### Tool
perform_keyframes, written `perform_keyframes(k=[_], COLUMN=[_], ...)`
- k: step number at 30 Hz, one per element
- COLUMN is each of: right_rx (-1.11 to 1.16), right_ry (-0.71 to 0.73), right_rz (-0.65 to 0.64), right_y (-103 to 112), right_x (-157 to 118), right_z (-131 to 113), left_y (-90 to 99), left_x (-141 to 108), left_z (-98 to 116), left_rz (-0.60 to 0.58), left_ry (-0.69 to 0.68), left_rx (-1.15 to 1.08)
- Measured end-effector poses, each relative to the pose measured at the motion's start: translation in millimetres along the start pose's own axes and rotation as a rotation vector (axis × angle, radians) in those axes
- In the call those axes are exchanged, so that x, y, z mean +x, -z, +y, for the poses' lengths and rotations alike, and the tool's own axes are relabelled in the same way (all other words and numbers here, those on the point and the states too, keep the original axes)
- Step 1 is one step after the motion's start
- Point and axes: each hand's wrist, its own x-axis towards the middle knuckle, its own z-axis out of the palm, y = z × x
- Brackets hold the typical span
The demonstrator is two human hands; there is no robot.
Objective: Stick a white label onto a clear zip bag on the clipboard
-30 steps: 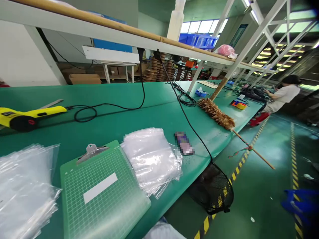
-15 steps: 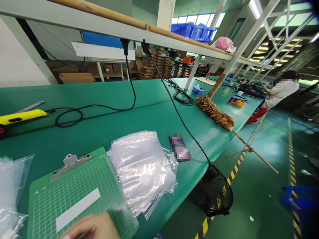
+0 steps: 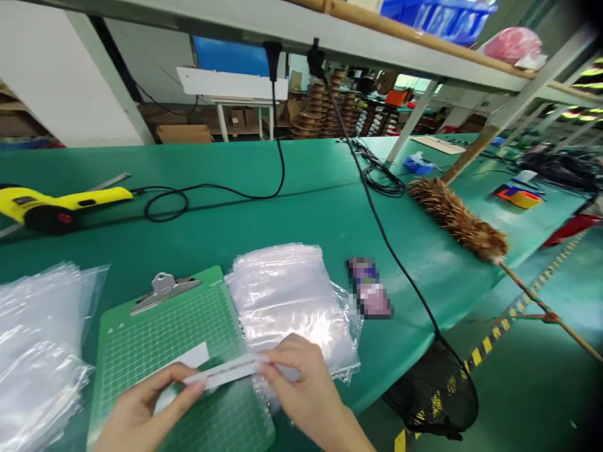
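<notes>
Left hand (image 3: 153, 405) and right hand (image 3: 306, 389) hold a white strip (image 3: 230, 371) over a green clipboard (image 3: 160, 336).
Each grip is pinched narrow, thumb against finger, the left on one end of the strip and the right on the other. A second strip (image 3: 196, 356) lies on the clipboard, partly hidden by the left hand. Clear plastic bags (image 3: 285, 292) sit stacked on the counter (image 3: 320, 213) along the clipboard's right edge, with a feather duster (image 3: 456, 220) farther right.

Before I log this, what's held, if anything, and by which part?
A white strip, pinched near one end by the left fingers, near the other by the right fingers.
</notes>
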Motion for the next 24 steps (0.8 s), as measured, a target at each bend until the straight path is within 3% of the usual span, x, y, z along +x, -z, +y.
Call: perform_keyframes(k=[2, 7, 13, 21, 24], right_rx=[-0.04, 0.007, 0.073, -0.271, -0.309], right_ry=[-0.066, -0.227, -0.187, 0.068, 0.071], right_rz=[0.054, 0.149, 0.313, 0.438, 0.399], right_y=[7, 29, 48, 74, 87], right_x=[0, 0, -2, -15, -19], right_z=[8, 23, 24, 29, 30], left_y=[-5.2, -19.9, -33.2, -54.3, -60.6], left_x=[-3, 2, 15, 33, 36], left_z=[25, 65, 78, 90, 94], left_rz=[0.05, -0.231, -0.275, -0.366, -0.328], left_ry=[-0.003, 0.04, -0.013, -0.033, -0.079], left_rx=[-0.014, -0.072, -0.139, -0.156, -0.092])
